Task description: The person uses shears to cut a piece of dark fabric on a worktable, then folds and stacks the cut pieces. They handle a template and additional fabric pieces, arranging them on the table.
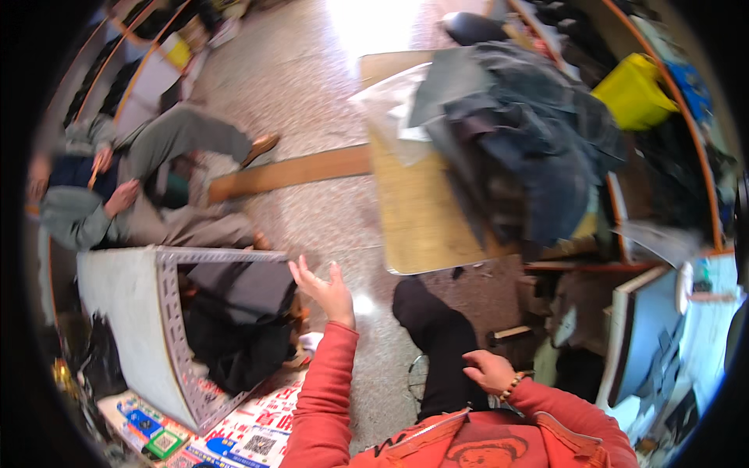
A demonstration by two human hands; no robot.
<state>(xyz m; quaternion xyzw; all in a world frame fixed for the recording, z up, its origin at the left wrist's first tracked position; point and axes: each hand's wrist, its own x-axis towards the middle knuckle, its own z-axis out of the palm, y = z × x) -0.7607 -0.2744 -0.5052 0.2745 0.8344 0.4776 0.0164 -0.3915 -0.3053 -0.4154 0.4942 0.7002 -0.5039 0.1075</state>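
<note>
Just left of centre, my left grip (324, 295) is spread wide, nothing in it, right by a white box (125, 312) at lower left with black cloth (242, 343) inside. Lower right, my right grip (490, 371) is half-curled over my black-clad leg (446, 343); can't tell if it's holding anything.

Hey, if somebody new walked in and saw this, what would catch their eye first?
Probably the heap of dark grey sheets on the yellowish table at upper right, with a bright yellow bag just right of it. Next, the open left hand, held up near the picture's middle beside a white open-fronted box with dark things inside.
</note>
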